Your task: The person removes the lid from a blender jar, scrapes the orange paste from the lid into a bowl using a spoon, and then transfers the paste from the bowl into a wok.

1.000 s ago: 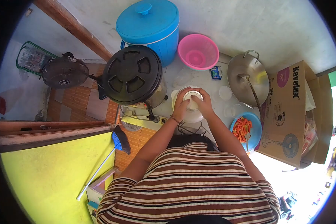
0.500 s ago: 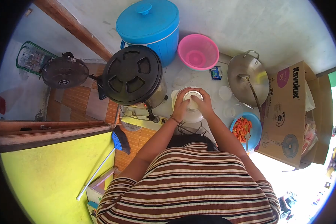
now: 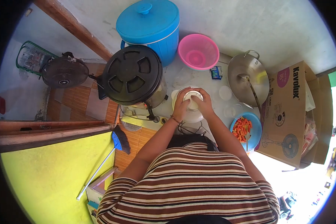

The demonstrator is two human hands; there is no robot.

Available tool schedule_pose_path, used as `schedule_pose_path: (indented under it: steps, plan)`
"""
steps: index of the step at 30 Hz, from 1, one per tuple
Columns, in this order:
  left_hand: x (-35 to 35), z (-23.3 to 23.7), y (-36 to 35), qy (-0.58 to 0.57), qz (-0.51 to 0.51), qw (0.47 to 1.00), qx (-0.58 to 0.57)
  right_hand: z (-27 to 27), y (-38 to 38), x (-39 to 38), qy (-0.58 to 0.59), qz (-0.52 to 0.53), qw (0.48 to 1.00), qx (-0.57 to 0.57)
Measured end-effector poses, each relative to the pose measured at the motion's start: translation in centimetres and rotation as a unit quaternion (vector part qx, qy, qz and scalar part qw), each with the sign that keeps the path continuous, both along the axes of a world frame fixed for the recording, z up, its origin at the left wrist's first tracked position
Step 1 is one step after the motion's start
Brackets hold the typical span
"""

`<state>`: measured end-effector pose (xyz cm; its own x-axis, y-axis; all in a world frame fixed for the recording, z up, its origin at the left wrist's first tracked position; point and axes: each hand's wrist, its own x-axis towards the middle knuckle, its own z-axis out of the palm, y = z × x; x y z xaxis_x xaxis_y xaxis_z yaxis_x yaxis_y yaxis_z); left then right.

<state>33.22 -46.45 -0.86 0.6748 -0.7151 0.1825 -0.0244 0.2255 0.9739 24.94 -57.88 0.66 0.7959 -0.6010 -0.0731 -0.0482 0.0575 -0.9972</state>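
Note:
My left hand [image 3: 180,107] and my right hand [image 3: 204,104] are closed around a small round container [image 3: 192,106] with a white rim, one hand on each side. Both thumbs lie over its top, and the other fingers curl round the far side. Its contents look pale, too small to make out. Under the hands sits a wider whitish round dish [image 3: 192,117], partly covered by them. A clear round lid or cup [image 3: 225,93] lies on the table to the right.
At the right are a metal wok [image 3: 237,67] with a ladle, a blue bowl [image 3: 257,128] of cut carrots and a cardboard box [image 3: 283,108]. A pink basin [image 3: 198,44] and blue lidded bucket [image 3: 147,22] stand behind. A black-lidded container [image 3: 132,74] is left.

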Motion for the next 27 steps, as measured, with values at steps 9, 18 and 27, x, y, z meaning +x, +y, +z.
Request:
schedule_pose_path:
  steps: [9, 18, 27]
  plan:
    - [0.02, -0.08, 0.0, 0.005, -0.004, 1.0, 0.012, -0.12, -0.03, -0.02, 0.001, -0.001, 1.0, 0.002]
    - [0.0, -0.02, -0.02, 0.013, -0.005, 1.0, 0.004, -0.14, -0.02, 0.02, 0.003, -0.002, 1.0, 0.007]
    - [0.06, 0.08, 0.03, 0.0, -0.007, 1.0, 0.009, 0.11, 0.01, -0.05, 0.003, -0.001, 1.0, 0.004]
